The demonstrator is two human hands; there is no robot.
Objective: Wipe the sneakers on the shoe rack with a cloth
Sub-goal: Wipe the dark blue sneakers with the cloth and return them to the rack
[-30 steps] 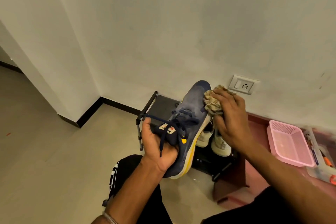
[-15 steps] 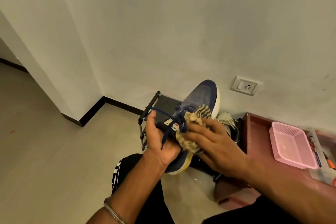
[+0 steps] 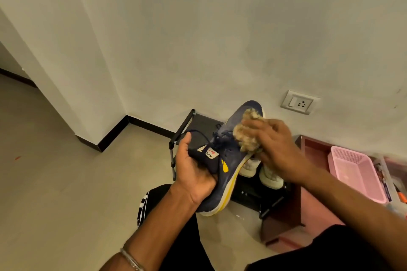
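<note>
Floor of pale beige tile spreading across the left, meeting plain off-white painted walls at a black skirting strip. White wall socket plate sitting low on the wall at right. Black metal-framed shoe rack standing against the wall in the corner, carrying a pair of off-white sneakers on its shelf. Just right of the rack, a reddish-brown wooden unit bearing a pink plastic slotted basket; small items beyond the basket too blurred to tell.

Navy blue lace-up sneaker with yellow sole trim being held up above the rack, toe pointing towards the wall. Left hand gripping its heel and collar, thumb raised along the tongue side, fingers curled underneath. Right hand clutching a crumpled tan cloth and pressing it against the upper near the toe. Silver bangle circling the left wrist. Black trouser knee showing below.
</note>
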